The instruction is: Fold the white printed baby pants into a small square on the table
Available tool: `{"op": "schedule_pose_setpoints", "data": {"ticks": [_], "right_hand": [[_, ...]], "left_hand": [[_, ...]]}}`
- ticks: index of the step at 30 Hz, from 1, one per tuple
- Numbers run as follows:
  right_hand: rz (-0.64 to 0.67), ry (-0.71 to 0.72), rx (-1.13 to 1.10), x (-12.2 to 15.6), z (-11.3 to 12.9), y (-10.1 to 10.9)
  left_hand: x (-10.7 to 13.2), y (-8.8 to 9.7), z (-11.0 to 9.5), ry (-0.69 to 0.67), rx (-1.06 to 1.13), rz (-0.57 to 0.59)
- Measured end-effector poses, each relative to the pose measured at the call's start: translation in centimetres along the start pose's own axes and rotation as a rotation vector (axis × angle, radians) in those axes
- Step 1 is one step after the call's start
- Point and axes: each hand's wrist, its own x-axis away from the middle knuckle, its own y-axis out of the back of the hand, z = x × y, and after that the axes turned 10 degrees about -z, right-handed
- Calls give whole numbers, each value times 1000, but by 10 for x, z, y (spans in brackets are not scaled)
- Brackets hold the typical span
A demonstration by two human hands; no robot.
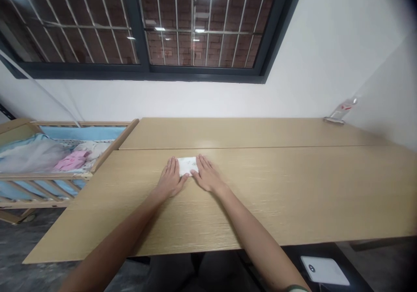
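Slatted wooden crib [48,176], soft blue lining [87,132]. Left grip [170,181] flattened, fingers straight, touching left edge of white piece [186,165]. Piece flat, near-rectangular, faintly marked, lying between both grips on pale wood-grain surface [286,188]. Right grip [208,178] likewise unclenched, fingers along piece's right edge. Further right, white phone [325,270], rounded corners.

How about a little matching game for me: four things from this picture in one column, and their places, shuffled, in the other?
Things
1. small white piece
2. pink cloth
3. white phone
4. clear packet with red marks

Places
A. on a dark surface, lower right
B. at the far right of the table, by the wall
C. between the left hand and right hand
D. inside the wooden crib

Pairs: 1-C, 2-D, 3-A, 4-B
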Motion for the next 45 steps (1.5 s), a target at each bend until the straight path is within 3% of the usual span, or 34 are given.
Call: {"op": "schedule_pose_setpoints", "data": {"ticks": [3, 8, 13, 18, 21, 24, 27, 30, 33, 36, 40, 45], "right_hand": [[-50, 62, -17, 0, 2, 6], [-29, 182, -87, 2, 2, 15], [-4, 149, -166, -1, -9, 4], [-156, 120, -278, -15, -21, -11], [-201, 86, -318, -21, -21, -10], [-223, -9, -459, -23, -16, -2], [-303, -184, -768, -23, -7, 7], [-344, -335, -993, -25, -1, 10], [-373, -463, -1005, -27, 0, 5], [-364, -500, -943, -28, -4, -7], [-305, -404, -872, -27, -11, -24], [-277, -288, -771, -26, -15, -30]], "left_hand": [[-5, 12, 5, -75, 43, -1], [-10, 32, 18, -177, 138, 133], [-12, 27, 20, -107, 181, 126], [-19, 24, 18, -8, 287, 52], [-24, 30, 16, 30, 335, 18], [-28, 40, 11, 100, 401, -10], [-29, 53, 4, 167, 501, 9], [-25, 62, -3, 295, 756, 138], [-18, 65, -8, 417, 954, 336], [-13, 64, -8, 395, 815, 431], [-11, 61, -4, 304, 477, 350], [-15, 66, -6, 270, 321, 385]]}}
